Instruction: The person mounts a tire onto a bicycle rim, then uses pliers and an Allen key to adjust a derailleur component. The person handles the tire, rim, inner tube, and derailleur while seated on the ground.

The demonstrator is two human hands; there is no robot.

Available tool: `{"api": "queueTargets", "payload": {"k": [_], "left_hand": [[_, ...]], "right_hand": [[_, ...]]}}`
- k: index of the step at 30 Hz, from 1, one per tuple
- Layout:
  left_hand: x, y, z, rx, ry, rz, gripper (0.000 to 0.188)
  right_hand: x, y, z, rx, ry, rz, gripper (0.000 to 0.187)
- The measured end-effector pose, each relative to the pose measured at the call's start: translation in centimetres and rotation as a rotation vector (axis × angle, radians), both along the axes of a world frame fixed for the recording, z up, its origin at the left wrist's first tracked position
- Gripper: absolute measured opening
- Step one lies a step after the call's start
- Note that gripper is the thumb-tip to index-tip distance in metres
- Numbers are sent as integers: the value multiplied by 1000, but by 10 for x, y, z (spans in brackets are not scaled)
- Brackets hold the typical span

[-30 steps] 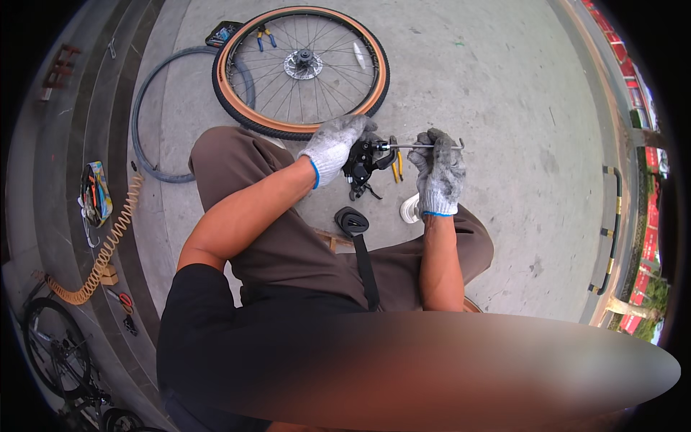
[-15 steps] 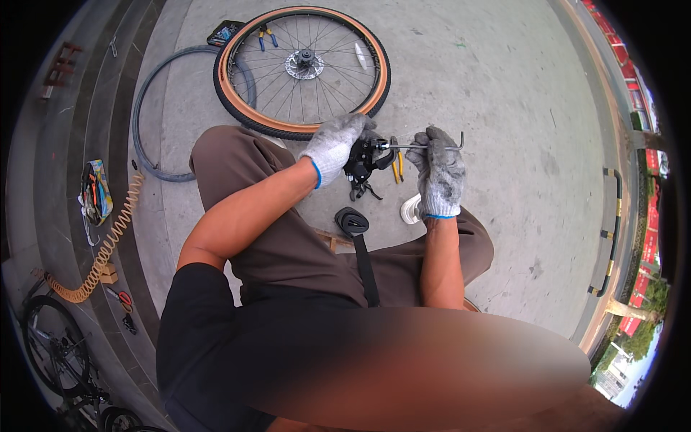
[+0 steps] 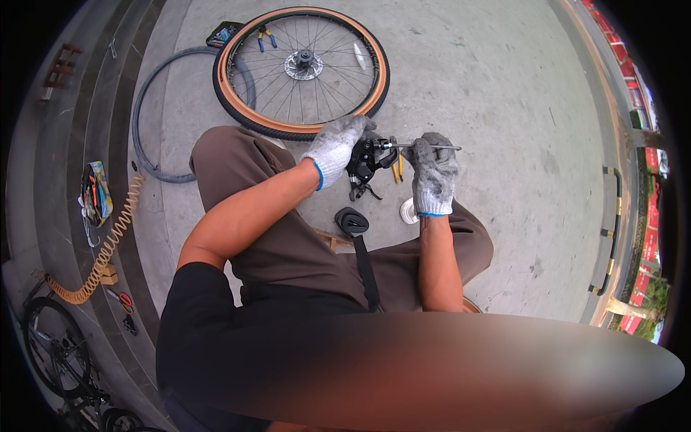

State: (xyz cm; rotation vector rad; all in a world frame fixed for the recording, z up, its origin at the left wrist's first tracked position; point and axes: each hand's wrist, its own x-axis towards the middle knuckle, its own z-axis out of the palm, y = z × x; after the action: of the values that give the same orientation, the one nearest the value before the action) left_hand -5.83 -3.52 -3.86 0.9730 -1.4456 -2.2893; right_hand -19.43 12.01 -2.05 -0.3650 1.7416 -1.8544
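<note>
Both my hands wear grey-and-white work gloves with blue cuffs. My left hand (image 3: 337,147) is closed round a black bicycle part (image 3: 363,162), which looks like a derailleur; its lower end hangs free over the ground. My right hand (image 3: 434,169) pinches the shaft of an L-shaped hex key (image 3: 403,145). The key lies level, with its left tip at the silver fitting on the part's upper right. Whether the tip is seated there is too small to tell. The key's short arm no longer stands out clearly to the right of my glove.
A tan-walled bicycle wheel (image 3: 302,130) lies beyond my hands, partly over a grey inner tube (image 3: 142,144). Yellow-handled pliers (image 3: 400,167) and a black strap roll (image 3: 351,221) are close by. At left are a coiled hose (image 3: 108,248), a tool pouch (image 3: 98,194) and a bicycle (image 3: 54,345).
My right hand has turned the hex key about its long shaft, so its short arm no longer points up. That hand shifted slightly left; my left hand and the black part stayed nearly still.
</note>
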Motion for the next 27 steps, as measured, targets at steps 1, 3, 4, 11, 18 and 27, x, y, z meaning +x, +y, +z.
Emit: {"api": "queueTargets", "payload": {"k": [1, 3, 4, 11, 18, 27], "left_hand": [[0, 0, -1, 3, 10, -4, 41], [0, -2, -5, -1, 25, -7, 39], [0, -3, -6, -8, 29, -5, 37], [1, -3, -8, -48, 10, -22, 42], [0, -3, -6, -22, 17, 15, 37], [2, -1, -1, 32, 16, -7, 39]], "right_hand": [[1, -1, 0, -101, -67, 2, 24], [3, -4, 1, -266, -271, -39, 27], [4, -3, 2, -275, -287, -38, 28], [-4, 0, 1, -14, -117, 31, 38], [-3, -1, -3, -297, -300, 45, 39], [-19, 5, -12, -461, -411, -12, 32]]}}
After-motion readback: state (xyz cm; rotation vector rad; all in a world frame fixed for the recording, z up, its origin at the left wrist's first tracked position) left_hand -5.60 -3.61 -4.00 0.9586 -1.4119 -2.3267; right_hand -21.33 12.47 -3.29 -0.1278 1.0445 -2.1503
